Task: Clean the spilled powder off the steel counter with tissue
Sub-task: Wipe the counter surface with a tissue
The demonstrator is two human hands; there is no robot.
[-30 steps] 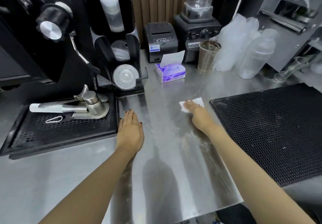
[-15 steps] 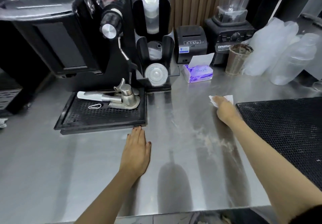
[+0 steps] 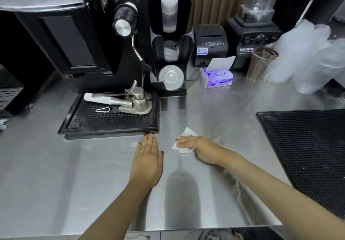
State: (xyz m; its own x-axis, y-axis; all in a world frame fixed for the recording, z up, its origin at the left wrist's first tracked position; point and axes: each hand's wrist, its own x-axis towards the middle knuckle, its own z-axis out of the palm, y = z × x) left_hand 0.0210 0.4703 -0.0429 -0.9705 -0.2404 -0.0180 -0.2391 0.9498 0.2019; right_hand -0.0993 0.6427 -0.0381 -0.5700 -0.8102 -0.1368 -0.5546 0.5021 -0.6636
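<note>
we press the white tissue (image 3: 183, 142) flat on the steel counter (image 3: 74, 174) with our right hand (image 3: 200, 147), fingers stretched over it, blurred. our left hand (image 3: 147, 162) lies flat just left of it, fingers released, tips near the black drip tray (image 3: 112, 126). faint powder (image 3: 233, 180) streaks the counter beside our right forearm.
</note>
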